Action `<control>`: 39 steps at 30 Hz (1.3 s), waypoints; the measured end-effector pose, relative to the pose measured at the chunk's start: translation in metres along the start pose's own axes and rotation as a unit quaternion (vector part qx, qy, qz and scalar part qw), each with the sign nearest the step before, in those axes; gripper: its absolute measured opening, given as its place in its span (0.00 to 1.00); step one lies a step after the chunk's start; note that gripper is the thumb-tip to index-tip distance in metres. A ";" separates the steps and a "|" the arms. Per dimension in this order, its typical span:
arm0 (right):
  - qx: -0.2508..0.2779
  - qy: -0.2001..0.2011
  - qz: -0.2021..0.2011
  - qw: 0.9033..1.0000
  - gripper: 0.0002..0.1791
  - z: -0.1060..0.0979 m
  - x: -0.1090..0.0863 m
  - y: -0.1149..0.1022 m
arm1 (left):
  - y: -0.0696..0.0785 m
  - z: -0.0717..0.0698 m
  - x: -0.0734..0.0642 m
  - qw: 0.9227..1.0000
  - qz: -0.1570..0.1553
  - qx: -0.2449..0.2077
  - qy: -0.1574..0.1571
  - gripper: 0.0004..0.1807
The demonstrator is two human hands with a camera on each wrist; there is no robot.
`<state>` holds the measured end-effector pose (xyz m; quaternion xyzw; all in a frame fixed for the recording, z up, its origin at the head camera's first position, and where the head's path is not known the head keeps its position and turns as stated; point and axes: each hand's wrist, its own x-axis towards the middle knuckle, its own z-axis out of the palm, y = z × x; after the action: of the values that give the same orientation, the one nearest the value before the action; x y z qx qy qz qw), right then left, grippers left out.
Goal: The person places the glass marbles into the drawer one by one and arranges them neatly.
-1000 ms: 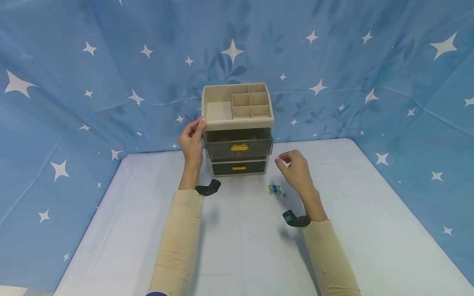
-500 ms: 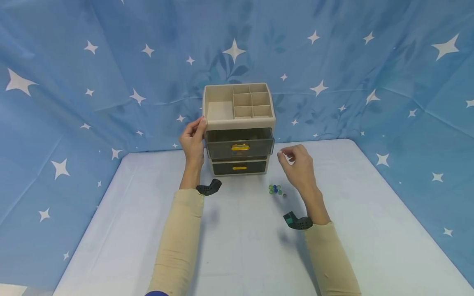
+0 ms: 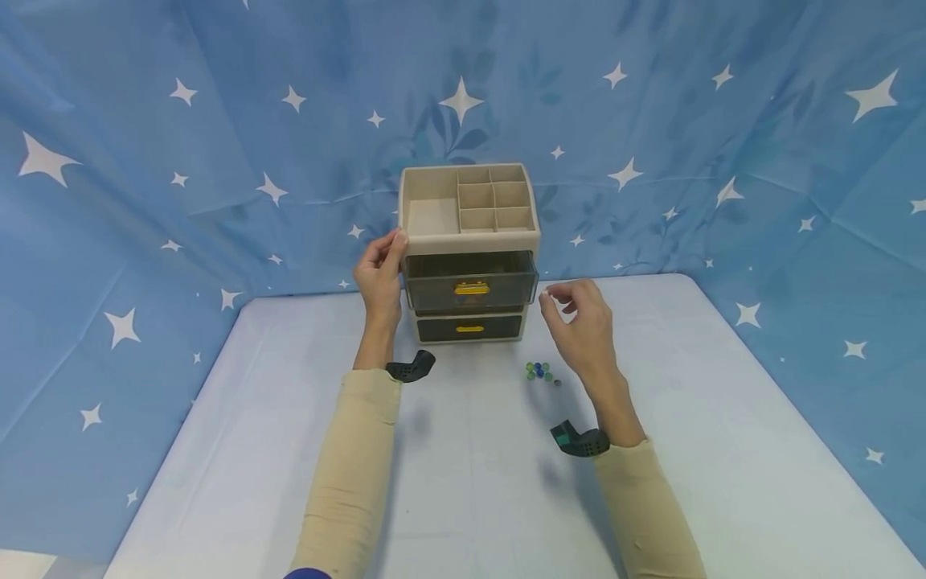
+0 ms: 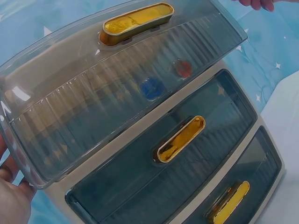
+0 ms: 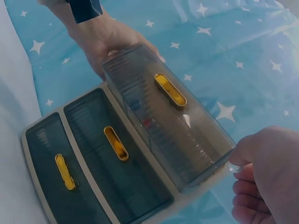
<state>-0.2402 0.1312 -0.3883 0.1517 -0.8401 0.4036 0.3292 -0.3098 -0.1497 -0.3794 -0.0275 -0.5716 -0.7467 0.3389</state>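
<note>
A beige desktop drawer organizer (image 3: 469, 240) stands at the back of the table with its clear top drawer (image 3: 499, 291) pulled out. Through that drawer's front, a blue marble (image 4: 153, 88) and a red marble (image 4: 182, 68) show in the left wrist view. My left hand (image 3: 378, 277) grips the organizer's upper left corner, thumb at the front. Beside the drawer's right end, my right hand (image 3: 582, 326) pinches a small clear marble (image 5: 235, 168) between thumb and index finger. Several green and blue marbles (image 3: 538, 371) lie on the table below this hand.
The organizer's top has open compartments (image 3: 494, 195). Below the pulled-out drawer are closed drawers with gold handles (image 3: 470, 328). A white cloth covers the table (image 3: 448, 466), and a blue starry curtain (image 3: 304, 145) hangs behind and at both sides.
My right hand has risen slightly beside the drawer, still pinching the clear marble. The left hand keeps its grip on the organizer, and the marbles on the table have not moved.
</note>
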 end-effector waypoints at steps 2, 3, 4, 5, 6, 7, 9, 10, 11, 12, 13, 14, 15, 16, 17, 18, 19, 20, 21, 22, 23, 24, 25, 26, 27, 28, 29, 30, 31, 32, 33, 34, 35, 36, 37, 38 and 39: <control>0.004 0.011 -0.012 1.000 0.10 0.001 0.002 -0.002 | 0.000 0.000 0.000 1.000 -0.001 0.000 -0.001 0.14; 0.006 0.017 -0.018 1.000 0.11 0.001 0.003 -0.002 | 0.000 0.001 0.000 1.000 -0.001 0.001 -0.001 0.14; 0.009 0.023 -0.026 0.999 0.11 0.002 0.005 -0.003 | 0.000 0.001 0.000 1.000 0.000 0.002 -0.001 0.14; 0.013 0.029 -0.034 0.999 0.11 0.002 0.008 -0.004 | 0.000 0.000 0.000 1.000 0.001 0.002 -0.001 0.15; 0.016 0.034 -0.042 0.998 0.11 0.003 0.010 -0.005 | 0.000 0.000 0.000 1.000 0.001 0.003 0.000 0.15; 0.016 0.038 -0.050 0.998 0.11 0.004 0.013 -0.006 | 0.000 0.000 0.000 1.000 0.003 0.004 0.000 0.15; 0.020 0.039 -0.063 0.997 0.11 0.006 0.018 -0.008 | 0.000 0.000 0.000 1.000 0.004 0.007 0.001 0.15; 0.021 0.038 -0.068 0.997 0.11 0.007 0.020 -0.009 | 0.000 0.000 0.000 1.000 0.004 0.008 0.001 0.15; 0.022 0.036 -0.071 0.997 0.11 0.008 0.022 -0.009 | 0.000 0.000 -0.001 1.000 0.004 0.009 0.000 0.16; 0.020 0.033 -0.075 0.996 0.11 0.009 0.024 -0.010 | 0.000 0.000 -0.001 1.000 0.004 0.009 -0.001 0.16; 0.020 0.030 -0.077 0.996 0.11 0.010 0.025 -0.010 | 0.001 0.000 -0.001 1.000 0.003 0.009 -0.002 0.16; 0.020 0.027 -0.077 0.997 0.11 0.011 0.027 -0.011 | 0.000 0.000 -0.001 1.000 0.002 0.010 -0.003 0.16; 0.020 0.025 -0.077 0.997 0.11 0.011 0.028 -0.011 | 0.000 0.000 -0.002 1.000 0.001 0.008 -0.004 0.16; 0.019 0.022 -0.077 0.997 0.12 0.012 0.029 -0.011 | 0.000 0.000 -0.002 1.000 0.000 0.007 -0.005 0.17; 0.018 0.020 -0.076 0.997 0.12 0.013 0.030 -0.011 | 0.000 -0.001 -0.002 1.000 -0.001 0.006 -0.006 0.17; 0.017 0.018 -0.075 0.997 0.12 0.013 0.031 -0.011 | 0.000 -0.001 -0.003 1.000 -0.001 0.006 -0.006 0.17; 0.017 0.016 -0.074 0.997 0.12 0.014 0.031 -0.011 | 0.000 -0.001 -0.003 1.000 -0.003 0.005 -0.007 0.17; 0.017 0.015 -0.073 0.997 0.12 0.014 0.032 -0.011 | 0.000 -0.001 -0.003 1.000 -0.003 0.005 -0.007 0.17; 0.018 0.015 -0.073 0.997 0.12 0.014 0.032 -0.011 | 0.000 -0.001 -0.003 1.000 -0.002 0.004 -0.006 0.18; 0.017 0.014 -0.072 0.997 0.12 0.015 0.032 -0.010 | 0.000 -0.001 -0.003 1.000 -0.001 0.005 -0.006 0.18; 0.017 0.013 -0.071 0.997 0.12 0.015 0.033 -0.010 | 0.000 -0.001 -0.003 1.000 -0.001 0.006 -0.005 0.17; 0.017 0.012 -0.070 0.997 0.12 0.015 0.033 -0.010 | 0.000 -0.001 -0.003 1.000 -0.001 0.007 -0.004 0.17; 0.016 0.011 -0.069 0.997 0.12 0.015 0.033 -0.010 | 0.001 -0.001 -0.003 1.000 0.000 0.009 -0.003 0.16; 0.016 0.009 -0.067 0.998 0.12 0.015 0.034 -0.010 | 0.000 -0.001 -0.003 1.000 0.002 0.010 -0.003 0.16; 0.015 0.006 -0.065 0.998 0.12 0.015 0.034 -0.010 | 0.001 -0.001 -0.003 1.000 0.002 0.011 -0.003 0.16; 0.014 0.003 -0.063 0.998 0.12 0.015 0.034 -0.010 | 0.000 -0.001 -0.002 1.000 0.004 0.011 -0.003 0.16; 0.014 0.001 -0.061 0.998 0.12 0.015 0.034 -0.009 | 0.000 -0.001 -0.002 1.000 0.005 0.010 -0.003 0.16; 0.014 0.000 -0.060 0.998 0.12 0.015 0.034 -0.009 | 0.000 -0.001 -0.002 1.000 0.008 0.009 -0.003 0.16; 0.013 -0.001 -0.059 0.998 0.12 0.015 0.035 -0.009 | 0.004 -0.001 -0.004 1.000 0.006 0.009 -0.005 0.17; 0.013 -0.002 -0.058 0.998 0.12 0.015 0.035 -0.009 | 0.008 0.000 -0.005 1.000 0.004 0.008 -0.007 0.17; 0.012 -0.002 -0.058 0.998 0.12 0.014 0.035 -0.009 | 0.012 0.001 -0.006 1.000 0.002 0.007 -0.009 0.18; 0.013 -0.002 -0.059 0.998 0.12 0.014 0.035 -0.009 | 0.016 0.001 -0.008 1.000 0.001 0.007 -0.010 0.18; 0.013 -0.002 -0.059 0.998 0.12 0.014 0.035 -0.009 | 0.020 0.002 -0.009 1.000 -0.003 0.007 -0.012 0.18; 0.013 -0.002 -0.059 0.998 0.12 0.014 0.035 -0.009 | 0.022 0.002 -0.010 1.000 -0.006 0.007 -0.015 0.18; 0.014 -0.003 -0.059 0.998 0.12 0.014 0.035 -0.010 | 0.024 0.002 -0.011 1.000 -0.010 0.007 -0.017 0.18; 0.015 -0.003 -0.059 0.998 0.12 0.014 0.035 -0.010 | 0.021 0.001 -0.010 1.000 -0.010 0.006 -0.017 0.18; 0.016 -0.003 -0.059 0.998 0.12 0.013 0.035 -0.010 | 0.017 0.000 -0.008 1.000 -0.010 0.005 -0.017 0.18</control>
<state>-0.2667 0.1149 -0.3650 0.2074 -0.8243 0.3961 0.3474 -0.2947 -0.1474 -0.3685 -0.0328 -0.5815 -0.7467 0.3213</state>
